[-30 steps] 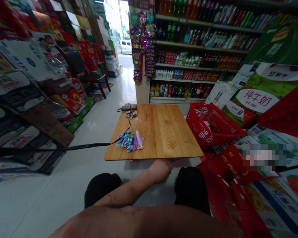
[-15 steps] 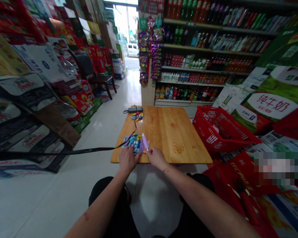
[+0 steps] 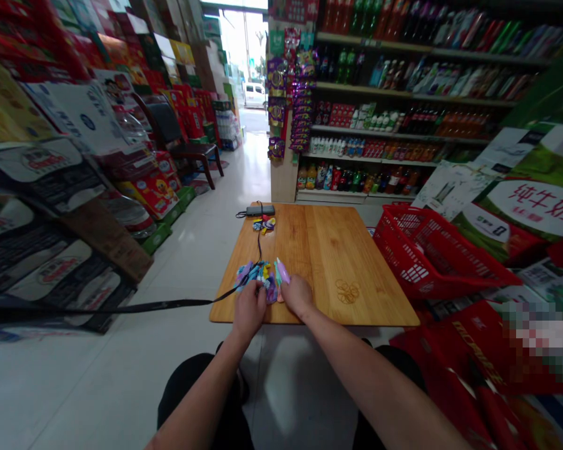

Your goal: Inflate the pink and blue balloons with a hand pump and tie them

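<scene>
A heap of small, soft-looking pieces (image 3: pixel 248 276) in blue, purple, yellow and white lies at the near left of the wooden table (image 3: pixel 319 250); their kind is too small to tell. My left hand (image 3: pixel 250 305) is at the heap's near edge, its fingers pinched together, and what is between them is hidden. In my right hand (image 3: pixel 296 295) is a lilac tube with a pale pointed tip (image 3: pixel 283 271), tilted up and away from me. Next to it, a teal strip and an orange-pink piece show between the two hands.
Tan rubber bands (image 3: pixel 347 291) lie at the table's right. A grey device (image 3: pixel 260 210) and a smaller colourful pile (image 3: pixel 263 224) sit at the far left corner. A black strap (image 3: pixel 169 305) crosses the left edge. A red basket (image 3: pixel 431 250) stands to the right.
My right hand has closed around the tube, which has turned to lean left at the tip. My left fingers have drawn together at the heap. The view has shifted slightly.
</scene>
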Action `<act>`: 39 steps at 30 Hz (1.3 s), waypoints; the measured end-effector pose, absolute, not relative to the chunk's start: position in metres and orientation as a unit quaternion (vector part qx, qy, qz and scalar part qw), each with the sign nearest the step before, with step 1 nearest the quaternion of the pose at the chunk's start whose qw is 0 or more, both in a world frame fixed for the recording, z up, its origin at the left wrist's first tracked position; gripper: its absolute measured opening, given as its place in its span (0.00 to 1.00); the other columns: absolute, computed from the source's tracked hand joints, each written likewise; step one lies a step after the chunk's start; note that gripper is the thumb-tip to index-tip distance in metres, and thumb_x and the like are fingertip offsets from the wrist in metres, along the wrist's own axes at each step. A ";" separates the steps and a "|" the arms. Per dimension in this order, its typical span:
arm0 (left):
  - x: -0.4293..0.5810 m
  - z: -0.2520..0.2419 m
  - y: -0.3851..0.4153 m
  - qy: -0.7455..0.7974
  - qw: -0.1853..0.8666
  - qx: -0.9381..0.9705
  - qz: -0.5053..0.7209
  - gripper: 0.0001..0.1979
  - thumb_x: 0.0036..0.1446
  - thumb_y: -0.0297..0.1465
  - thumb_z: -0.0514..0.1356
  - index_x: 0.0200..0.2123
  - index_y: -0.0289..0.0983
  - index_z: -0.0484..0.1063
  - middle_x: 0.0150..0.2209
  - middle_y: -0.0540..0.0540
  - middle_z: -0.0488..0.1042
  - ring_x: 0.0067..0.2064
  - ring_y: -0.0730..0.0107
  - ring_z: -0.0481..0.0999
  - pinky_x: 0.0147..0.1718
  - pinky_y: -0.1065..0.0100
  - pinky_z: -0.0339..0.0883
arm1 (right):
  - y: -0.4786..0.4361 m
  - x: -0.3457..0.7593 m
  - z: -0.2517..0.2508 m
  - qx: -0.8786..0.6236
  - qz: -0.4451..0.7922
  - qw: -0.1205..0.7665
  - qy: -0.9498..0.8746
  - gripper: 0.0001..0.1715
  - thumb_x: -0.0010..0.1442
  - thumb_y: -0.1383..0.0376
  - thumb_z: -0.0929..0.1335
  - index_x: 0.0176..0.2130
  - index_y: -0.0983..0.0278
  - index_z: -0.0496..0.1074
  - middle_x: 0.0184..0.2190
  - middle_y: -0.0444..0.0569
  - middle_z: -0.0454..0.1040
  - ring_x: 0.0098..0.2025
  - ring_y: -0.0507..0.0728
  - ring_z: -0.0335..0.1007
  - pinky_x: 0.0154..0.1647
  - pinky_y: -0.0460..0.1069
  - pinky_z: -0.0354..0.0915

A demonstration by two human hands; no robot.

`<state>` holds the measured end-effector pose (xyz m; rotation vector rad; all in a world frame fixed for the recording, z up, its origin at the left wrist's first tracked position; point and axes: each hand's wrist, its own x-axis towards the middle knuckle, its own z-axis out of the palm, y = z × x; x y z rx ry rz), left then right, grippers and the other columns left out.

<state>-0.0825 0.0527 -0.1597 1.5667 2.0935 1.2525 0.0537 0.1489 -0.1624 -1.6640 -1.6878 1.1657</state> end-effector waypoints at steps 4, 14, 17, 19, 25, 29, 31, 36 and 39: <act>-0.083 -0.143 0.084 0.646 0.284 0.440 0.556 0.10 0.62 0.39 0.60 0.37 0.37 0.70 0.32 0.47 0.73 0.33 0.66 0.73 0.34 0.67 0.66 | 0.171 0.071 -0.163 -0.564 0.562 0.291 -0.530 0.08 0.58 0.62 0.63 0.34 0.65 0.68 0.30 0.55 0.74 0.32 0.57 0.72 0.33 0.50 0.65; -0.052 -0.122 0.151 0.365 0.647 0.281 0.608 0.18 0.52 0.36 0.72 0.39 0.35 0.68 0.38 0.46 0.77 0.35 0.71 0.78 0.35 0.68 0.76 | 0.207 0.120 -0.167 -0.350 0.819 0.333 -0.311 0.26 0.53 0.50 0.76 0.44 0.65 0.73 0.28 0.41 0.68 0.18 0.42 0.40 0.18 0.41 0.44; -0.041 -0.132 0.157 0.406 0.656 0.275 0.574 0.17 0.54 0.36 0.71 0.40 0.34 0.69 0.34 0.47 0.76 0.28 0.75 0.76 0.27 0.74 0.73 | 0.218 0.127 -0.175 -0.297 0.853 0.354 -0.243 0.25 0.51 0.58 0.79 0.45 0.65 0.75 0.24 0.38 0.64 0.18 0.42 0.41 0.18 0.41 0.46; -0.038 -0.141 0.162 0.448 0.650 0.274 0.549 0.16 0.55 0.37 0.69 0.41 0.34 0.70 0.30 0.48 0.75 0.24 0.77 0.72 0.21 0.78 0.67 | 0.226 0.132 -0.182 -0.310 0.841 0.382 -0.226 0.24 0.46 0.65 0.80 0.43 0.65 0.74 0.22 0.36 0.61 0.18 0.43 0.45 0.19 0.41 0.48; -0.039 -0.165 0.179 0.515 0.612 0.232 0.554 0.15 0.56 0.35 0.68 0.42 0.33 0.72 0.29 0.48 0.75 0.24 0.79 0.72 0.20 0.80 0.64 | 0.236 0.144 -0.202 -0.423 0.762 0.423 -0.248 0.24 0.43 0.65 0.80 0.39 0.65 0.72 0.26 0.43 0.71 0.27 0.51 0.69 0.22 0.43 0.58; -0.038 -0.171 0.184 0.496 0.613 0.233 0.569 0.21 0.50 0.34 0.73 0.46 0.34 0.73 0.36 0.45 0.78 0.31 0.74 0.77 0.27 0.76 0.70 | 0.237 0.147 -0.198 -0.439 0.728 0.410 -0.331 0.22 0.46 0.63 0.78 0.41 0.66 0.73 0.26 0.44 0.72 0.25 0.50 0.67 0.23 0.44 0.58; -0.040 -0.173 0.185 0.518 0.588 0.271 0.559 0.17 0.52 0.35 0.72 0.40 0.33 0.74 0.31 0.46 0.77 0.28 0.76 0.75 0.25 0.77 0.67 | 0.239 0.150 -0.196 -0.445 0.718 0.406 -0.348 0.21 0.45 0.63 0.77 0.40 0.67 0.74 0.24 0.42 0.70 0.23 0.48 0.62 0.22 0.44 0.55; -0.044 -0.175 0.181 0.567 0.611 0.271 0.481 0.19 0.58 0.44 0.66 0.30 0.33 0.72 0.23 0.46 0.73 0.18 0.77 0.67 0.14 0.77 0.56 | 0.242 0.157 -0.195 -0.456 0.732 0.391 -0.321 0.21 0.44 0.61 0.78 0.36 0.66 0.72 0.26 0.44 0.73 0.26 0.51 0.68 0.24 0.45 0.59; -0.031 -0.178 0.171 0.529 0.707 0.278 0.379 0.24 0.60 0.49 0.63 0.34 0.30 0.76 0.29 0.37 0.77 0.20 0.71 0.73 0.14 0.75 0.57 | 0.240 0.156 -0.193 -0.460 0.730 0.378 -0.335 0.20 0.46 0.60 0.77 0.37 0.65 0.72 0.28 0.47 0.75 0.29 0.53 0.72 0.26 0.46 0.61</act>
